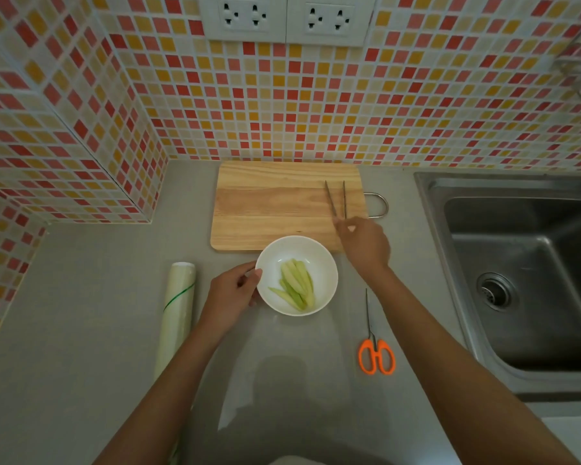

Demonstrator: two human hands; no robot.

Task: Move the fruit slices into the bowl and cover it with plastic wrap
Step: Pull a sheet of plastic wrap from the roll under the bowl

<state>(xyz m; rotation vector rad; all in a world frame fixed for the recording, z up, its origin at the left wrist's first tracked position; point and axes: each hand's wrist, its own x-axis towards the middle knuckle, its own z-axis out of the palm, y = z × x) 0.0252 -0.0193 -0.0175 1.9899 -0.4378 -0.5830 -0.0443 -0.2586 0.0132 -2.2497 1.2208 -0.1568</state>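
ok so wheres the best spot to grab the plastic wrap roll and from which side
Grip the plastic wrap roll around its middle, coming down from above with the left hand, which is nearest. It lies flat on the counter, a long cylinder running front to back with open space on both sides, so fingers can close across its width. The loose film edge, marked green, faces up.

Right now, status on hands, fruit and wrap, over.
Left hand grips bowl rim. Right hand holds tongs over cutting board, which shows no slices. Fruit slices in bowl, uncovered. Plastic wrap roll untouched beside it; nothing blocking.
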